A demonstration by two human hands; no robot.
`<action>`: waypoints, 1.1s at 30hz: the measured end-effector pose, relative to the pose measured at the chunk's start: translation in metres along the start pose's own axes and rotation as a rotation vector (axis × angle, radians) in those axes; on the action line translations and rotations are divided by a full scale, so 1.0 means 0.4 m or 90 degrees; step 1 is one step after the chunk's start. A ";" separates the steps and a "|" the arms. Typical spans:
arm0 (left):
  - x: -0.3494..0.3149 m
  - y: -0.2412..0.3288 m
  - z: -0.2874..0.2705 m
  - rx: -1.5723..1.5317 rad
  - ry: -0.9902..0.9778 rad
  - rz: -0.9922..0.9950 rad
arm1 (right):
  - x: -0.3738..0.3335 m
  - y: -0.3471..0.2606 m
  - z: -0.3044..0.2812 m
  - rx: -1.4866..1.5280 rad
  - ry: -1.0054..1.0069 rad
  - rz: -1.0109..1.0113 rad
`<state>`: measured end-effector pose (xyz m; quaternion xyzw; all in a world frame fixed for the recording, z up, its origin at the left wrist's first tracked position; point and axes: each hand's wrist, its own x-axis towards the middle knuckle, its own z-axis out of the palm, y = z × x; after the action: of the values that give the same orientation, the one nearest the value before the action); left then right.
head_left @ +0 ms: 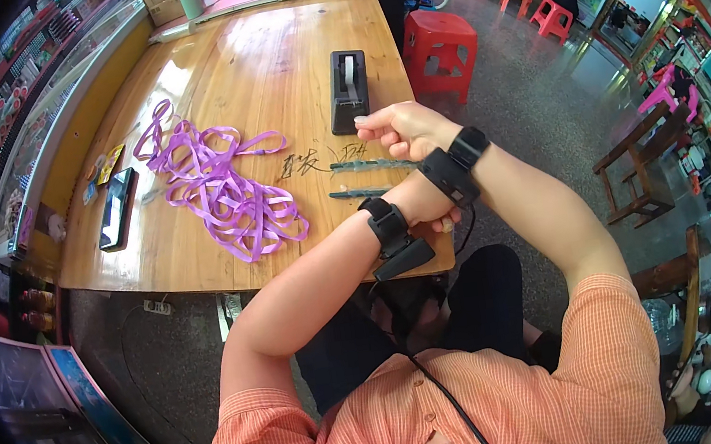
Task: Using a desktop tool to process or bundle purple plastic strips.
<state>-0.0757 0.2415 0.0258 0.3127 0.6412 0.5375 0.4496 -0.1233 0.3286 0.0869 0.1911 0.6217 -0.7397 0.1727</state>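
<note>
My right hand (402, 130) reaches over the right side of the wooden table, thumb and forefinger pinched together at the near end of a black tape dispenser (348, 90). Whatever is in the pinch is too small to make out. Crossing below it, my left hand (420, 200) lies by the table's right edge, partly covered by my right wrist and the black wrist devices. Its fingertips curl in, and what they hold, if anything, is hidden. Beside my hands lie a slim dark stick in clear wrapping (366, 165) and another thin dark stick (356, 193).
A tangled heap of purple ribbon (227, 189) spreads over the table (263, 47). Left of it are a phone (117, 209) and a small yellow packet (110, 163). A red stool (441, 47) stands past the table's right edge; a wooden chair (646, 168) is farther right.
</note>
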 end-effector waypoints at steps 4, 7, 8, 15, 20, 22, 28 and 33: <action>-0.009 0.021 -0.009 0.035 -0.017 -0.063 | 0.001 -0.022 0.012 -0.084 0.044 0.010; -0.014 0.024 -0.014 0.058 -0.010 -0.070 | -0.011 -0.024 0.002 -0.083 0.029 0.020; -0.014 0.022 -0.015 0.058 -0.013 -0.065 | -0.011 -0.022 0.006 -0.087 0.037 0.019; -0.031 0.052 -0.013 0.099 -0.016 -0.065 | 0.008 -0.026 0.001 -0.136 0.031 -0.033; -0.050 0.085 -0.011 0.148 -0.011 -0.113 | 0.010 -0.020 -0.004 -0.289 0.066 -0.093; 0.007 -0.009 -0.059 0.195 -0.040 -0.073 | 0.001 0.009 0.016 -0.311 0.034 -0.091; -0.048 0.060 0.004 0.084 -0.009 -0.038 | -0.096 0.003 -0.093 -0.169 -0.102 -0.207; -0.071 0.088 0.007 0.066 0.025 -0.079 | -0.230 -0.006 -0.227 -0.437 -0.084 -0.222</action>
<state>-0.0646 0.2254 0.0666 0.2847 0.6952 0.4808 0.4523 -0.0384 0.4200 0.1206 -0.0342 0.8438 -0.5176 0.1375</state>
